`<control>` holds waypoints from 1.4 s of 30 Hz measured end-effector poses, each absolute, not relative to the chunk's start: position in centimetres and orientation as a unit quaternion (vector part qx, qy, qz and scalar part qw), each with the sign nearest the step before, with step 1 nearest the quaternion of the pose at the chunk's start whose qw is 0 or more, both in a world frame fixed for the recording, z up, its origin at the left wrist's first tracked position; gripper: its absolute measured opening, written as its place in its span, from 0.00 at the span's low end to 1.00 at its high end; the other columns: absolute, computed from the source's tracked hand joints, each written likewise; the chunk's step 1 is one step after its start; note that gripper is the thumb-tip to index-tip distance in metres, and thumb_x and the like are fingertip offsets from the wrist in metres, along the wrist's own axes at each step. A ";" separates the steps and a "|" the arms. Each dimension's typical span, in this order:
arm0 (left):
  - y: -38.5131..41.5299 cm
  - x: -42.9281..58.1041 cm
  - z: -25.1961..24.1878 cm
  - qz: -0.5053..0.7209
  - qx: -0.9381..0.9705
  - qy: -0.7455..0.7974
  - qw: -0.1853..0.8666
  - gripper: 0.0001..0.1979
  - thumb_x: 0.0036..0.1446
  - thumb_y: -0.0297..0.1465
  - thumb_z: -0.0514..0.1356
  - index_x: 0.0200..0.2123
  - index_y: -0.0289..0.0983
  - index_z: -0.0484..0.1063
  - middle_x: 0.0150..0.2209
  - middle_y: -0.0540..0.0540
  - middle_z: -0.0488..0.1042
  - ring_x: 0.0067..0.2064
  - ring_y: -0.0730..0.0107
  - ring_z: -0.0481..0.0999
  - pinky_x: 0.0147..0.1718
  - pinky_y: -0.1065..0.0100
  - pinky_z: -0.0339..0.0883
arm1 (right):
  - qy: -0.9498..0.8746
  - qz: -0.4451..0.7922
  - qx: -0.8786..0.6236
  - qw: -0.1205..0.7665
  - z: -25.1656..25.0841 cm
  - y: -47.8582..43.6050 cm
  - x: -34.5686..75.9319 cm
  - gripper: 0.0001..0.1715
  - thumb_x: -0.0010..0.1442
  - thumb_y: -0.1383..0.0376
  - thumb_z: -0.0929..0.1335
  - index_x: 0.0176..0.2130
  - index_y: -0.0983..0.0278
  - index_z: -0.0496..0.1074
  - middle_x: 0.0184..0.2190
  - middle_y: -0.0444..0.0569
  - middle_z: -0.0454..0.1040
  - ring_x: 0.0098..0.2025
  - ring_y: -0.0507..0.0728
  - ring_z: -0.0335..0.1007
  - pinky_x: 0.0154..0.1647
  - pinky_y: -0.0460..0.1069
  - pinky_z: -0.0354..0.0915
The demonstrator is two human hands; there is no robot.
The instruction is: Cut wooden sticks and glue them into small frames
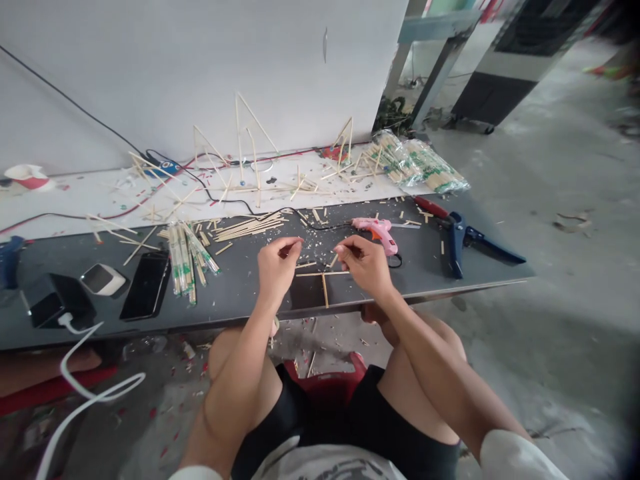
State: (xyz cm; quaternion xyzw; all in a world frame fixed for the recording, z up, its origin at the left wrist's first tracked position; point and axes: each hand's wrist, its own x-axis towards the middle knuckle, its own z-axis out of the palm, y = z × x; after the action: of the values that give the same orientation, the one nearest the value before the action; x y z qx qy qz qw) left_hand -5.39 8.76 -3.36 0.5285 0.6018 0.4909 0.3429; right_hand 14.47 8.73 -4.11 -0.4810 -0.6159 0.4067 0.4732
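My left hand is raised over the table's front edge, thumb and fingertips pinched together; whatever they may hold is too small to make out. Facing it, my right hand is pinched too, with a short bit of stick by its fingertips that may be in the grip or lying behind. Between and below the hands, thin wooden sticks form a T shape at the table edge. A pink glue gun lies on its side just beyond my right hand. Loose sticks are heaped beyond my left hand.
Blue-handled cutters lie at the right. Wrapped stick bundles, a phone and a white-cased device are at the left. Stick frames stand along the wall, near more packs. A black cord crosses the table.
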 end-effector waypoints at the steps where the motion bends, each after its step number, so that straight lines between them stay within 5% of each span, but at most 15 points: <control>1: 8.7 -5.4 -3.3 0.476 0.551 0.602 0.329 0.09 0.56 0.34 0.63 0.36 0.38 0.83 0.33 0.44 0.81 0.31 0.66 0.76 0.33 0.67 0.66 | -0.642 0.368 -0.492 0.460 -4.5 8.8 14.2 0.19 0.63 0.50 0.69 0.32 0.63 0.73 0.22 0.44 0.71 0.22 0.51 0.65 0.24 0.47 0.60; 6: 8.6 -5.5 -3.7 0.443 0.630 0.576 0.272 0.06 0.55 0.28 0.63 0.34 0.39 0.82 0.31 0.46 0.80 0.29 0.67 0.73 0.34 0.66 0.65 | -0.725 0.266 -0.480 0.417 -6.4 8.9 13.2 0.16 0.66 0.55 0.66 0.31 0.63 0.73 0.24 0.45 0.73 0.26 0.52 0.65 0.30 0.47 0.60; 35: 8.3 -5.6 -3.4 0.452 0.639 0.568 0.255 0.07 0.55 0.26 0.63 0.35 0.40 0.82 0.33 0.46 0.80 0.27 0.69 0.71 0.33 0.66 0.64 | -0.746 0.238 -0.476 0.400 -8.9 8.3 12.6 0.16 0.67 0.56 0.64 0.32 0.61 0.73 0.25 0.46 0.74 0.28 0.54 0.68 0.34 0.47 0.62; 42: 8.6 -5.8 -4.6 0.344 0.697 0.578 0.248 0.08 0.50 0.21 0.64 0.28 0.40 0.81 0.29 0.45 0.78 0.27 0.66 0.72 0.31 0.66 0.63 | -0.749 0.232 -0.471 0.403 -9.0 8.4 12.6 0.16 0.67 0.57 0.65 0.32 0.62 0.73 0.26 0.46 0.75 0.28 0.53 0.68 0.34 0.47 0.62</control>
State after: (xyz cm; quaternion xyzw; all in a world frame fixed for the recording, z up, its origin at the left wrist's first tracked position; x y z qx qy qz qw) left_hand -5.82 8.63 -4.61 0.6969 0.5780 0.3443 0.2484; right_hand 12.63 8.40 -9.03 -0.4710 -0.7495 0.2323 0.4032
